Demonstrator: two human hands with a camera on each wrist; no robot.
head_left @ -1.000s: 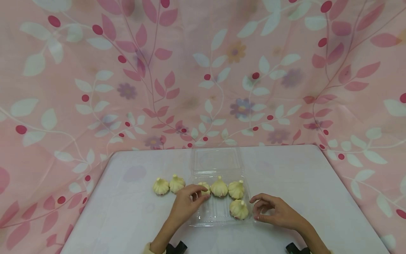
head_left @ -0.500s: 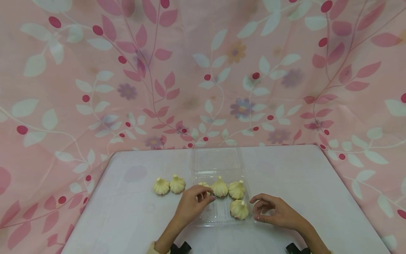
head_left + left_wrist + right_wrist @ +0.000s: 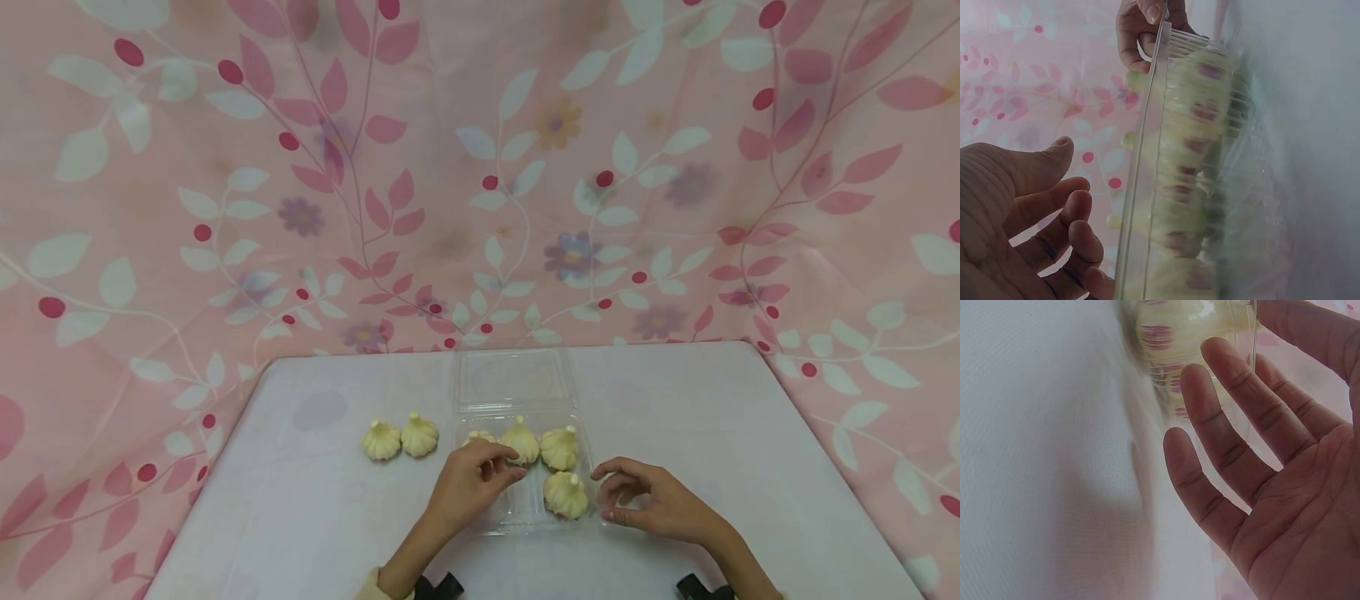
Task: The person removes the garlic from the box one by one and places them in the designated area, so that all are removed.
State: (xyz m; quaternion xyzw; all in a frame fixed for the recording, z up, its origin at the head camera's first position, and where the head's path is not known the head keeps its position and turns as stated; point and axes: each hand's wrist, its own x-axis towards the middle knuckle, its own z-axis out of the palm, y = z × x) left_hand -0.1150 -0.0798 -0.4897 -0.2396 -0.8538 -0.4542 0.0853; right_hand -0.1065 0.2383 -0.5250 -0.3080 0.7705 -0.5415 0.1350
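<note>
A clear plastic clamshell box (image 3: pixel 517 521) lies with its lid (image 3: pixel 513 379) folded back. Inside, one garlic bulb (image 3: pixel 566 495) sits in the near row at the right. Behind it is a far row: a right bulb (image 3: pixel 559 448), a middle bulb (image 3: pixel 522 437) and a left bulb (image 3: pixel 478 436), mostly covered by my hand. My left hand (image 3: pixel 468 483) hovers over the box's near left part, fingers loosely bent; the left wrist view shows nothing in it. My right hand (image 3: pixel 656 502) stays at the box's right side, fingers relaxed; whether they touch the wall is unclear.
Two more garlic bulbs, a left one (image 3: pixel 381 440) and a right one (image 3: pixel 419 435), lie on the white table (image 3: pixel 300 500) left of the box. A pink floral cloth (image 3: pixel 450 167) hangs behind the table.
My left hand has shifted to the right over the box, covering more of the far-left bulb's front and part of the middle one. My right hand and the bulbs have stayed put.
</note>
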